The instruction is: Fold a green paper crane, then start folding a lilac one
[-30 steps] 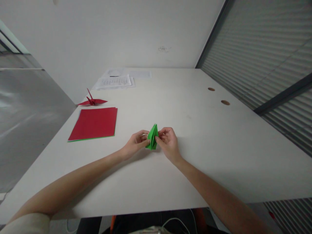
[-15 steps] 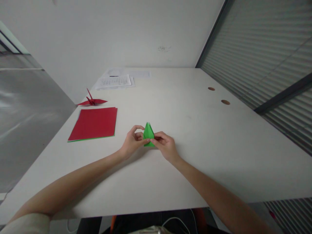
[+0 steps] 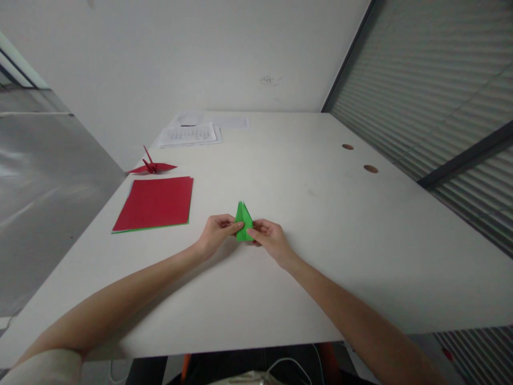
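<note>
"What are the hands doing?"

"Left hand [image 3: 215, 233] and right hand [image 3: 274, 240] pinch a small, pointed piece of folded bright-green paper [image 3: 242, 214] from either side, thumbs on its near face."

"And where is it?"

"Between them, over the near part of the white, smooth-topped desk [image 3: 280, 171], its split tips pointing toward the far wall; from here I can't tell whether its lower edge touches down."

"Beyond the left hand?"

"A flat stack of square paper, red on top [image 3: 156, 202], green edge showing beneath, with a red folded-paper crane [image 3: 151, 168] just behind."
</note>
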`<state>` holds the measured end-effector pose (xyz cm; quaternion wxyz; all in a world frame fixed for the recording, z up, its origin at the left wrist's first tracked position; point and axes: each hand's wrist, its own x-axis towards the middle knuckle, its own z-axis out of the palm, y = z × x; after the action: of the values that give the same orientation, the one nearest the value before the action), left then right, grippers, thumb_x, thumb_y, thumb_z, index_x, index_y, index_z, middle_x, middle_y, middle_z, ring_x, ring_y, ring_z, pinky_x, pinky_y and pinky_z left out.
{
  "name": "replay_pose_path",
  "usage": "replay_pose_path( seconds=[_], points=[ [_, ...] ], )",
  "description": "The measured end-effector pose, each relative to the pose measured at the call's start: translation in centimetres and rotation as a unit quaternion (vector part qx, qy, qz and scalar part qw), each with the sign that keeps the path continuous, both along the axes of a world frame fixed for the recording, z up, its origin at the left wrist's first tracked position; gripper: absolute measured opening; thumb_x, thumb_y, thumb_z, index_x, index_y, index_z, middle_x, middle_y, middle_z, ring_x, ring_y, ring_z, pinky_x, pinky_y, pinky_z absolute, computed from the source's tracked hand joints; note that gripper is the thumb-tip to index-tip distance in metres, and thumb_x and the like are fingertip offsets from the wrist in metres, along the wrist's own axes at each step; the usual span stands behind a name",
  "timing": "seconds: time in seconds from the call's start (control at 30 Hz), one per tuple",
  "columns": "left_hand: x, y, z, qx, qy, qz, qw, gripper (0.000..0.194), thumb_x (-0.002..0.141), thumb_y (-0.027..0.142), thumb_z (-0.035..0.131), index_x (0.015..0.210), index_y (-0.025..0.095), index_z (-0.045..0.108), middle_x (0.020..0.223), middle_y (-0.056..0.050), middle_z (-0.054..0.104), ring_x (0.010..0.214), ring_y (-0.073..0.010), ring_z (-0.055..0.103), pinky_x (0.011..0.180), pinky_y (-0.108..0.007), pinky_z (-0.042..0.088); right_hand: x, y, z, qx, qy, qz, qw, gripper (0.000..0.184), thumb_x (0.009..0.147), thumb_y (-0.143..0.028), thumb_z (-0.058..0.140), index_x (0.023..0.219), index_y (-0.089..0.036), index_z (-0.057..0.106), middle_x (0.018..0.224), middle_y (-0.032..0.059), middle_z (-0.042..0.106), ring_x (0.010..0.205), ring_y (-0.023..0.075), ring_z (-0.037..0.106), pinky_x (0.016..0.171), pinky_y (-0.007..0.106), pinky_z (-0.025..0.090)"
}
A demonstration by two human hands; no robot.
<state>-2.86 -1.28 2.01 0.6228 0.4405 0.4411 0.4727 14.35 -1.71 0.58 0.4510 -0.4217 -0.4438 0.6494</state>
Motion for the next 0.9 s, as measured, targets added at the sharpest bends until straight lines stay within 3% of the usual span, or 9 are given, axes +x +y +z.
replay_pose_path(
  seconds=[0.2, 0.37, 0.53, 0.67, 0.77, 0.9],
  points=[
    [0.24, -0.26, 0.19, -0.009, 0.004, -0.068, 0.998, 0.041, 0.063, 0.037, 0.086, 0.091, 0.012, 0.07, 0.084, -0.006, 0.073, 0.072, -0.0152, 0.067, 0.067, -0.028, 0.053, 0.34, 0.47, 0.05, 0.014, -0.012, -0.024, 1.0, 0.038, 0.055, -0.044, 0.085, 0.073, -0.017, 0.065, 0.061, -0.0017, 0.065, 0.053, 0.0107, 0.059, 0.053, 0.025, 0.051],
    [0.18, -0.27, 0.0, -0.005, 0.017, -0.103, 0.995, 0.037, 0.061, 0.03, 0.087, 0.085, 0.011, 0.066, 0.071, -0.003, 0.07, 0.062, -0.0121, 0.064, 0.064, -0.026, 0.052, 0.42, 0.63, 0.19, 0.034, -0.032, -0.029, 0.998, 0.036, 0.055, -0.043, 0.084, 0.07, -0.016, 0.065, 0.06, -0.0006, 0.065, 0.052, 0.0108, 0.057, 0.051, 0.025, 0.047],
    [0.21, -0.55, 0.23, 0.032, -0.004, -0.072, 0.997, 0.064, 0.065, 0.023, 0.084, 0.118, 0.018, 0.049, 0.066, 0.005, 0.063, 0.062, -0.0123, 0.065, 0.063, -0.024, 0.053, 0.28, 0.36, 0.29, 0.051, -0.023, -0.041, 0.998, 0.04, 0.059, -0.04, 0.082, 0.085, -0.02, 0.058, 0.054, -0.0077, 0.06, 0.049, 0.0102, 0.056, 0.051, 0.024, 0.048],
    [0.29, -0.75, 0.4, 0.067, -0.008, -0.064, 0.996, 0.058, 0.068, 0.024, 0.082, 0.114, 0.023, 0.046, 0.085, 0.003, 0.064, 0.067, -0.0121, 0.068, 0.064, -0.024, 0.054, 0.29, 0.25, 0.4, 0.065, -0.016, -0.048, 0.997, 0.045, 0.063, -0.038, 0.08, 0.093, -0.024, 0.05, 0.052, -0.0111, 0.058, 0.046, 0.009, 0.053, 0.049, 0.022, 0.046],
    [0.2, -0.67, 0.28, 0.078, -0.013, -0.066, 0.995, 0.054, 0.069, 0.025, 0.082, 0.111, 0.021, 0.048, 0.08, 0.003, 0.064, 0.064, -0.0119, 0.068, 0.061, -0.023, 0.053, 0.3, 0.26, 0.45, 0.067, -0.013, -0.04, 0.997, 0.049, 0.063, -0.038, 0.08, 0.099, -0.024, 0.049, 0.051, -0.0124, 0.055, 0.045, 0.0088, 0.051, 0.049, 0.022, 0.046],
    [0.18, -0.72, 0.29, 0.069, -0.025, -0.047, 0.996, 0.076, 0.067, 0.023, 0.083, 0.128, 0.023, 0.039, 0.072, 0.006, 0.062, 0.058, -0.012, 0.066, 0.061, -0.025, 0.054, 0.25, 0.26, 0.58, 0.075, -0.011, -0.03, 0.997, 0.052, 0.065, -0.039, 0.079, 0.104, -0.024, 0.049, 0.051, -0.0125, 0.054, 0.046, 0.0097, 0.051, 0.051, 0.024, 0.046]
  ],
)
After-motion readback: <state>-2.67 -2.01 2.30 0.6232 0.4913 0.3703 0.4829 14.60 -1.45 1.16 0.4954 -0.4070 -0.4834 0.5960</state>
